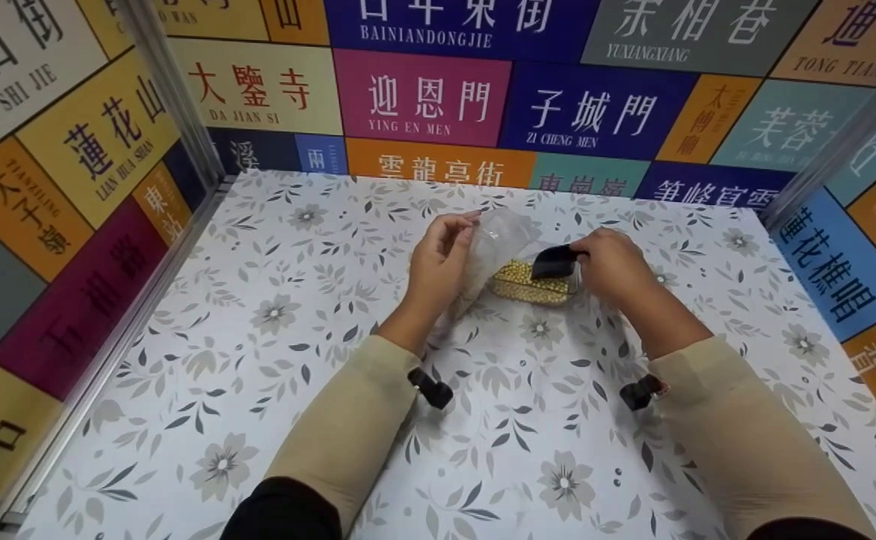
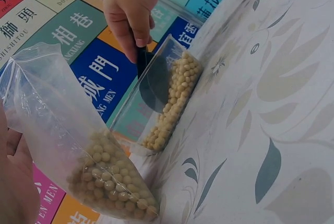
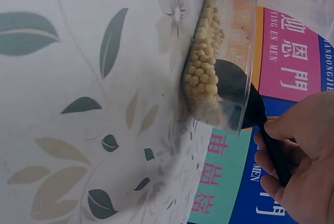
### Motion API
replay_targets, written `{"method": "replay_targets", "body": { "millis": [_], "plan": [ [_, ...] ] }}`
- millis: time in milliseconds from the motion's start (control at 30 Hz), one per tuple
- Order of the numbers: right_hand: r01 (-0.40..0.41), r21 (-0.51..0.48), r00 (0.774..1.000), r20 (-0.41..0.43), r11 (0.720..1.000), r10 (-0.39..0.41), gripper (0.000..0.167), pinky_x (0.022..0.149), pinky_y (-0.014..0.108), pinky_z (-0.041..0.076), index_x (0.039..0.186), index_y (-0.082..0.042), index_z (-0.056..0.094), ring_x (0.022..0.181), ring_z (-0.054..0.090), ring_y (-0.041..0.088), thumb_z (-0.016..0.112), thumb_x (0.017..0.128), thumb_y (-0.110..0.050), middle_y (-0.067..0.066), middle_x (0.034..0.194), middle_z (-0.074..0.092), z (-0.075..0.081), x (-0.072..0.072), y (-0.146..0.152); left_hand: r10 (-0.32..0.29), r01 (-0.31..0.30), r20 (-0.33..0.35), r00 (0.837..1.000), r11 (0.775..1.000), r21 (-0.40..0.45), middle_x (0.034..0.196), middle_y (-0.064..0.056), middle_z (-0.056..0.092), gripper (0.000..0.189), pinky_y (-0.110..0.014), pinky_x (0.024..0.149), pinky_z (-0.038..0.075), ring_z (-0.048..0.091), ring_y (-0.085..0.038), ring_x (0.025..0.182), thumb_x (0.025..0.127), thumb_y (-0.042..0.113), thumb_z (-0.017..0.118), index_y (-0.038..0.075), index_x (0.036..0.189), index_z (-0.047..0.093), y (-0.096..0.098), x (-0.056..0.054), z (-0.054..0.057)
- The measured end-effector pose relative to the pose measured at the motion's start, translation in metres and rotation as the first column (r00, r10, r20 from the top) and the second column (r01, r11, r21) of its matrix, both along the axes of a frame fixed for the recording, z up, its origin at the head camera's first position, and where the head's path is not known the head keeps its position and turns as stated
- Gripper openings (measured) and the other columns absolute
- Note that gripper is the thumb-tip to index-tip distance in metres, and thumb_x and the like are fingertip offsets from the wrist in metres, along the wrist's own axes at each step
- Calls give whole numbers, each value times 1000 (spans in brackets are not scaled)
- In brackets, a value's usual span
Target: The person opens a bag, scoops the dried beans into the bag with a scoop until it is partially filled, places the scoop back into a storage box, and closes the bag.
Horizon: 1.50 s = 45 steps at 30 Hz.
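My left hand (image 1: 436,266) holds a clear plastic bag (image 1: 499,234) by its upper part, and the bag stands upright beside the container. Soybeans (image 2: 112,179) fill the bottom of the bag in the left wrist view. A clear rectangular plastic container (image 3: 244,51), partly filled with more soybeans (image 3: 202,72), sits on the table to the right of the bag. Between the thumb and curled fingers of my right hand (image 1: 612,264) is the handle of a black spoon (image 1: 554,262). The spoon's bowl dips inside the container, against the beans.
A white tablecloth (image 1: 408,450) with grey flowers and leaves covers the table. Colourful panels (image 1: 423,97) with place names stand along the back and both sides, with metal posts (image 1: 183,97) at the corners.
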State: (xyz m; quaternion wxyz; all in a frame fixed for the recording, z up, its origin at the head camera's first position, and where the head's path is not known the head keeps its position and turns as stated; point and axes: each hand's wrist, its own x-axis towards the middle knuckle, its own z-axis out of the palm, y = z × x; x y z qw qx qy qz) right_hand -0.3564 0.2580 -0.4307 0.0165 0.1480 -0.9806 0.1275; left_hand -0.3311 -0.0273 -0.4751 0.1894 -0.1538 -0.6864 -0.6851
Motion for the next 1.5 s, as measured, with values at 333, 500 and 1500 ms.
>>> {"method": "replay_targets", "body": {
  "millis": [333,500,1500],
  "plan": [
    [19,28,1000,23,999,-20,38,107,63,50,136,-2,71,124,60,47,50,104,-5,25,126,68,4,-2,-3,-3,3,22,1000,1000,8,139,-1,72,10,-24,119,49,64,-9,135,111,16,58,11,118,63,1,1,0],
    [45,24,999,28,999,-45,39,108,63,49,137,-3,71,126,60,47,50,104,-6,24,127,67,4,-2,-5,-8,7,30,1000,1000,28,139,-1,72,10,-24,120,49,64,-10,136,111,16,58,11,117,63,2,0,0],
    [36,-29,996,83,999,-33,38,112,63,49,140,-3,68,129,60,46,53,105,-8,26,133,66,-12,-12,-21,-21,21,8,1000,1000,21,139,-2,72,11,-26,119,50,64,-10,136,111,17,58,10,119,63,0,0,-2]
  ]
}}
